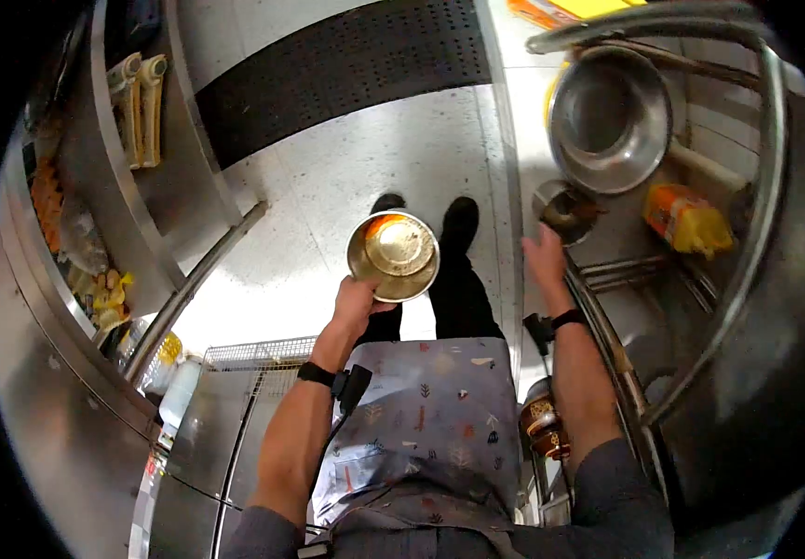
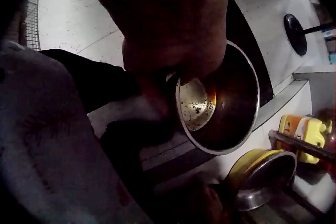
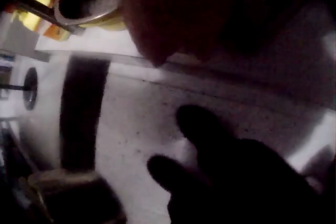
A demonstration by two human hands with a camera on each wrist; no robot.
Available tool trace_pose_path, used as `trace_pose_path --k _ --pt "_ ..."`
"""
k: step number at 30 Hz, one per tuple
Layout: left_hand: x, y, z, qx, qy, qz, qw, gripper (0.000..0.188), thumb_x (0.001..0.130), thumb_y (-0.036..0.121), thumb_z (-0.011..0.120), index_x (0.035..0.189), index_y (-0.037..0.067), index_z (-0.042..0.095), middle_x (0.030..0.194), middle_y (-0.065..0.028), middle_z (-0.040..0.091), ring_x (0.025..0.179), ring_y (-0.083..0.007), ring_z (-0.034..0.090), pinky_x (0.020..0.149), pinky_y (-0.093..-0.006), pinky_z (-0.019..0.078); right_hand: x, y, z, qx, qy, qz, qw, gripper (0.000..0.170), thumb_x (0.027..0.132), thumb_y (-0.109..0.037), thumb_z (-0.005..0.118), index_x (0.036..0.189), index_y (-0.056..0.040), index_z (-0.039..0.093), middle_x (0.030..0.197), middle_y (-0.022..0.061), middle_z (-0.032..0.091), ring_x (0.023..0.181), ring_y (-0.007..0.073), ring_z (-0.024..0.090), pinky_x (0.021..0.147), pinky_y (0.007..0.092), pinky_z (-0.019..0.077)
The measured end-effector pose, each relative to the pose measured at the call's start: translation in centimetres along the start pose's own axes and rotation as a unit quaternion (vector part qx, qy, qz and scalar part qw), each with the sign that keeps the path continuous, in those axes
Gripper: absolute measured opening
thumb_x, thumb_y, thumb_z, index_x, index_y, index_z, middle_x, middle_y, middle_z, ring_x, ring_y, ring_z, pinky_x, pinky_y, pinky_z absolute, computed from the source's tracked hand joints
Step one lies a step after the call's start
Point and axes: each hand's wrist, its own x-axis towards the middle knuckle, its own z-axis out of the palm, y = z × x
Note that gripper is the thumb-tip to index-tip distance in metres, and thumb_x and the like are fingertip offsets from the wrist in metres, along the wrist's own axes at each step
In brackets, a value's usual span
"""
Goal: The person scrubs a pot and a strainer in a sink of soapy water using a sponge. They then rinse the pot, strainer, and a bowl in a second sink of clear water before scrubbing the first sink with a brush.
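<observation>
A round metal pot (image 1: 365, 256) is held by its near rim in the left hand (image 1: 356, 306); a little liquid and dark specks lie on its bottom. The left wrist view shows that hand (image 2: 176, 50) over the rim of the same pot (image 2: 236, 103). Beside the metal rack on the right, the right hand (image 1: 545, 261) has its fingers extended and holds nothing visible. Just beyond its fingertips is a small metal container (image 1: 561, 210). In the right wrist view the right hand (image 3: 173, 19) is dark and blurred.
A large steel bowl (image 1: 640, 154) and a yellow jug with an orange label (image 1: 686, 221) sit at the right behind a curved metal rail (image 1: 775, 168). Steel shelving (image 1: 132, 214) stands left. A black perforated mat (image 1: 346, 70) crosses the pale floor (image 1: 300, 200).
</observation>
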Motion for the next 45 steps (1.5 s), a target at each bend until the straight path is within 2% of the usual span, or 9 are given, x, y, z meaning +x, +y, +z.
trace_pose_path --k 3,9,12,18,23,30,36,40,45 --pt "1.1 1.9 0.0 0.006 -0.022 0.012 1.000 0.044 0.098 0.013 0.057 0.132 -0.014 0.049 0.121 -0.0238 0.067 0.100 -0.0307 0.073 0.074 -0.0381 0.0677 3.7 2.2 1.2 -0.001 -0.014 0.060 0.998 0.070 0.095 -0.038 0.065 0.149 0.0018 0.047 0.155 0.0246 0.045 0.142 0.0403 0.044 0.115 0.0476 0.0382" --pt "1.7 3.8 0.1 -0.033 -0.052 0.002 0.998 0.047 0.098 0.014 0.060 0.135 -0.013 0.046 0.123 -0.0229 0.066 0.102 -0.0318 0.073 0.074 -0.0401 0.0671 6.6 4.7 4.5 -0.126 -0.070 0.079 0.986 0.065 0.097 -0.046 0.059 0.142 0.0010 0.056 0.137 0.0294 0.060 0.127 0.0484 0.056 0.106 0.0534 0.0463" --pt "1.7 3.7 -0.3 -0.075 -0.063 -0.025 0.995 0.046 0.098 0.013 0.061 0.135 -0.012 0.048 0.123 -0.0223 0.067 0.101 -0.0327 0.073 0.073 -0.0405 0.0669 5.6 3.5 4.7 -0.147 -0.051 0.242 0.958 0.058 0.100 -0.047 0.056 0.133 0.0004 0.063 0.128 0.0297 0.065 0.115 0.0479 0.063 0.098 0.0564 0.0504" --pt "-2.1 3.7 1.1 -0.073 -0.042 -0.031 0.996 0.040 0.099 0.011 0.061 0.132 -0.009 0.053 0.118 -0.0198 0.070 0.097 -0.0316 0.074 0.077 -0.0434 0.0650 -0.2 6.2 6.8 -0.080 0.013 0.104 0.991 0.043 0.100 -0.044 0.058 0.109 -0.0057 0.074 0.110 0.0202 0.072 0.100 0.0439 0.067 0.084 0.0563 0.0526" --pt "-7.3 4.3 -0.8 -0.049 -0.058 -0.018 0.997 0.037 0.099 0.011 0.060 0.131 -0.006 0.054 0.115 -0.0193 0.071 0.095 -0.0302 0.074 0.074 -0.0405 0.0660 -9.1 -3.1 3.1 -0.108 0.017 -0.047 0.993 0.033 0.097 -0.036 0.061 0.096 -0.0045 0.072 0.094 0.0196 0.072 0.087 0.0431 0.068 0.078 0.0548 0.0533" --pt "-18.2 11.9 -5.5 0.031 -0.054 0.107 0.992 0.041 0.099 0.013 0.058 0.135 -0.005 0.051 0.122 -0.0203 0.067 0.095 -0.0316 0.073 0.063 -0.0377 0.0659 -20.3 -17.2 -9.9 -0.169 0.014 -0.196 0.966 0.020 0.093 -0.026 0.063 0.085 -0.0079 0.070 0.086 0.0147 0.070 0.084 0.0360 0.071 0.071 0.0472 0.0563" --pt "-28.8 20.4 -3.9 0.027 -0.082 0.247 0.965 0.040 0.100 0.011 0.056 0.137 -0.003 0.050 0.109 -0.0190 0.072 0.073 -0.0266 0.074 0.045 -0.0309 0.0567 -29.7 -21.5 -23.9 -0.037 0.106 -0.484 0.868 0.010 0.088 -0.019 0.063 0.093 -0.0122 0.068 0.089 0.0112 0.069 0.085 0.0330 0.070 0.073 0.0468 0.0558" --pt "-37.8 26.7 -2.4 0.039 -0.139 0.357 0.923 0.033 0.104 0.014 0.053 0.131 -0.006 0.052 0.099 -0.0183 0.073 0.064 -0.0256 0.071 0.046 -0.0323 0.0554 -35.8 -26.2 -33.0 -0.003 0.021 -0.448 0.894 0.015 0.090 -0.021 0.071 0.089 -0.0095 0.061 0.093 0.0102 0.063 0.084 0.0356 0.066 0.072 0.0472 0.0542" --pt "-46.6 32.7 4.1 0.074 -0.209 0.473 0.852 0.033 0.105 0.012 0.055 0.133 -0.004 0.050 0.105 -0.0163 0.072 0.071 -0.0232 0.073 0.049 -0.0310 0.0589 -42.7 -27.5 -44.6 0.007 0.213 -0.524 0.825 0.018 0.088 -0.021 0.073 0.086 -0.0074 0.062 0.081 0.0071 0.059 0.077 0.0277 0.064 0.069 0.0394 0.0547"
